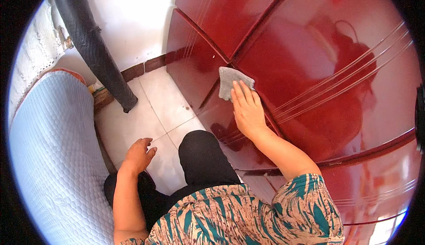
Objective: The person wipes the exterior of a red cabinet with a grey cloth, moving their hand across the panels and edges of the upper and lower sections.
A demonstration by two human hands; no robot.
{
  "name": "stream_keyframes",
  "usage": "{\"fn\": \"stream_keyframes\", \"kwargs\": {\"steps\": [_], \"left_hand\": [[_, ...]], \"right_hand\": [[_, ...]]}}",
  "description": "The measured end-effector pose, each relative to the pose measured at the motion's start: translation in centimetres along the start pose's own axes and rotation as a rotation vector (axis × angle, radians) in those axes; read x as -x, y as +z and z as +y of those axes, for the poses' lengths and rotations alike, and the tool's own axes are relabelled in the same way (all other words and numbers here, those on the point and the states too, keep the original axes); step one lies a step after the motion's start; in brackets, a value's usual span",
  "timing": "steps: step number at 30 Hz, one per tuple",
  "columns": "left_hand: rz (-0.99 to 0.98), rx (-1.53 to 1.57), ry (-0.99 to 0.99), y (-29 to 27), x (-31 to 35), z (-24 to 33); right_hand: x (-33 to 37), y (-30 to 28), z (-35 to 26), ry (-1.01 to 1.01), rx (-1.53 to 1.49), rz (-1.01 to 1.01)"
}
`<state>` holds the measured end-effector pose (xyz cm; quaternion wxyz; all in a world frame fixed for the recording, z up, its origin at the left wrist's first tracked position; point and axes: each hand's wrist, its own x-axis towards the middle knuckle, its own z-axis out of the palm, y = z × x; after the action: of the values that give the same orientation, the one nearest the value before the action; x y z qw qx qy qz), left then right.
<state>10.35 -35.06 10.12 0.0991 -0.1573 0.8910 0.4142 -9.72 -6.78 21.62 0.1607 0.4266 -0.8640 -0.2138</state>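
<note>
A grey cloth (231,82) lies against the glossy dark red cabinet (305,85), close to where the seams between its panels meet. My right hand (249,111) presses the cloth to that surface with long, nearly straight fingers over its right part. The palm side is hidden. My left hand (139,155) hangs over the pale floor tiles beside my knee, holding nothing, its fingers loosely bent and apart.
At the left stands a bed or seat with a light blue quilted cover (57,156). A black wrapped pole (95,41) slants down near the white wall (133,19). Pale tiles (164,99) run between bed and cabinet. My black-trousered knee (203,156) is close to the cabinet.
</note>
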Motion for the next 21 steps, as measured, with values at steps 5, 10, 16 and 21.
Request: {"fn": "stream_keyframes", "kwargs": {"steps": [5, 10, 16, 21], "left_hand": [[0.024, -0.009, 0.035, 0.3, -0.1, -0.3], [0.033, 0.035, 0.051, -0.5, 0.2, 0.3], [0.095, 0.02, 0.12, -0.4, -0.2, -0.2], [0.04, 0.015, 0.029, -1.1, 0.1, 0.5]], "right_hand": [[7.8, -0.7, 0.2, -0.045, 0.08, -0.158], [17.1, -0.4, -0.6, -0.156, 0.143, -0.482], [22.5, 0.2, -1.7, -0.399, 0.183, -0.793], [13.7, 4.2, -2.4, -0.296, 0.109, -0.452]]}}
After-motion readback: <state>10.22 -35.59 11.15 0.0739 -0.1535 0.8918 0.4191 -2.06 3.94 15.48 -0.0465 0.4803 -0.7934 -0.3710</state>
